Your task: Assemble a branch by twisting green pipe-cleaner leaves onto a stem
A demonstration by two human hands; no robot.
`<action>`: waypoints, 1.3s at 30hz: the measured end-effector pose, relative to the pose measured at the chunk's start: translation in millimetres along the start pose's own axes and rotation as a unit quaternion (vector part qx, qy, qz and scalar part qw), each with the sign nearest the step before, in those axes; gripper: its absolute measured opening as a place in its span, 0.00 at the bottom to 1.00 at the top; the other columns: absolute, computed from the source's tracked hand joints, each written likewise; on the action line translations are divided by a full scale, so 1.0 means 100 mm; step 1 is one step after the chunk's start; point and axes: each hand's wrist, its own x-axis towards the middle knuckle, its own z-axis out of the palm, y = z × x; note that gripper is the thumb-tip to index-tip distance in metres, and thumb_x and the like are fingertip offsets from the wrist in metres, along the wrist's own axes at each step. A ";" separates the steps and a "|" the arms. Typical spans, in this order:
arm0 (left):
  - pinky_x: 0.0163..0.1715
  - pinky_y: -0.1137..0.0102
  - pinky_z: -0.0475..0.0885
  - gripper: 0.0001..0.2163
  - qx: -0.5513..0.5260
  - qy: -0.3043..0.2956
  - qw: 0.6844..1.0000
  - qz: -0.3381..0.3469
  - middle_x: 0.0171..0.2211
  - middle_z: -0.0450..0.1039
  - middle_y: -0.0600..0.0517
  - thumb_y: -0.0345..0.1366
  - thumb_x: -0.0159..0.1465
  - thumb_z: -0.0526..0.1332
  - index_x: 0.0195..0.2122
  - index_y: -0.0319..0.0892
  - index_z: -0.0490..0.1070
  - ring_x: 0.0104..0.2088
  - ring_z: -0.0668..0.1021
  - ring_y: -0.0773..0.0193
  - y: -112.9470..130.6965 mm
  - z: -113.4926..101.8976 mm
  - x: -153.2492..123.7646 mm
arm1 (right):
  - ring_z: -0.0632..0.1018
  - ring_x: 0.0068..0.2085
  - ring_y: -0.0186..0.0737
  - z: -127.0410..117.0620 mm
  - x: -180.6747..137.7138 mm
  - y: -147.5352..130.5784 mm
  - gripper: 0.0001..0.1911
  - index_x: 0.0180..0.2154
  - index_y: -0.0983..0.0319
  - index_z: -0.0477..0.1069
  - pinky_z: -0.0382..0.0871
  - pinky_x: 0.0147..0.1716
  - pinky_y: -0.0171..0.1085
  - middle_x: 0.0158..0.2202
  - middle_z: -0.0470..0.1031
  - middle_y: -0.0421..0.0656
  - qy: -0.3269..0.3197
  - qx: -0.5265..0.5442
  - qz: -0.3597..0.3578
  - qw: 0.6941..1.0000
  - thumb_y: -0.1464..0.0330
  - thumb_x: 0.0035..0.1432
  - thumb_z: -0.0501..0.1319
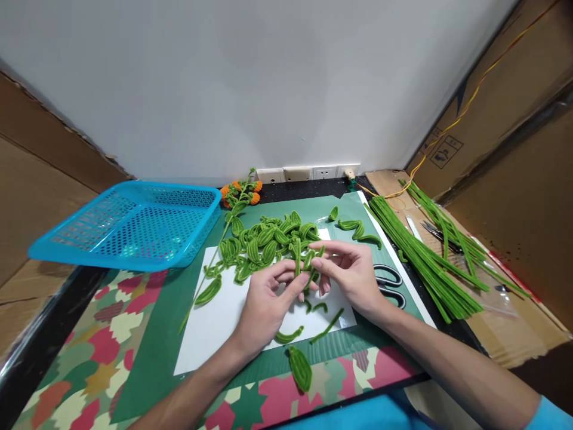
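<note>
My left hand (275, 292) pinches a bent green pipe cleaner (298, 255) between thumb and fingers, over a white sheet (201, 334). Just to its right, my right hand (351, 272) has its thumb and forefinger closed on the same green piece or one joined to it; the fingers partly hide where they meet. Behind both hands lies a pile of green pipe-cleaner leaves (262, 239). Short cut pieces (326, 325) and a curved piece (290, 335) rest below the hands. One finished-looking leaf (299, 369) lies near the front edge.
A blue plastic basket (134, 263) stands at left. Beside it, an orange-flowered stem (239, 206) leans across the green mat (147, 352). Black-handled scissors (390, 286) lie by my right wrist. A bundle of long green pipe cleaners (421, 257) and pliers (441, 236) are at right, near cardboard walls.
</note>
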 end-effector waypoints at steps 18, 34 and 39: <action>0.16 0.76 0.68 0.12 -0.053 -0.006 0.998 -0.014 0.37 0.86 0.45 0.44 0.71 0.66 0.36 0.40 0.72 0.20 0.82 0.66 -0.01 0.05 -0.06 | 0.73 0.17 0.29 -0.01 0.01 0.09 0.16 0.38 0.61 0.77 0.69 0.17 0.29 0.27 0.81 0.39 0.025 0.043 0.024 0.998 0.58 0.56 0.76; 0.10 0.81 0.59 0.15 -0.089 0.019 0.994 -0.060 0.26 0.82 0.53 0.51 0.73 0.60 0.46 0.46 0.60 0.12 0.78 0.66 -0.02 0.09 -0.07 | 0.69 0.20 0.29 0.02 -0.04 0.08 0.08 0.38 0.61 0.83 0.62 0.18 0.30 0.27 0.79 0.40 -0.016 -0.086 -0.005 0.996 0.64 0.60 0.73; 0.10 0.82 0.57 0.16 -0.088 0.035 0.994 -0.059 0.23 0.80 0.56 0.52 0.73 0.60 0.45 0.46 0.60 0.11 0.76 0.66 -0.02 0.08 -0.06 | 0.69 0.20 0.29 0.03 -0.03 0.08 0.09 0.38 0.61 0.83 0.63 0.18 0.31 0.27 0.79 0.40 -0.034 -0.071 0.009 0.997 0.62 0.59 0.73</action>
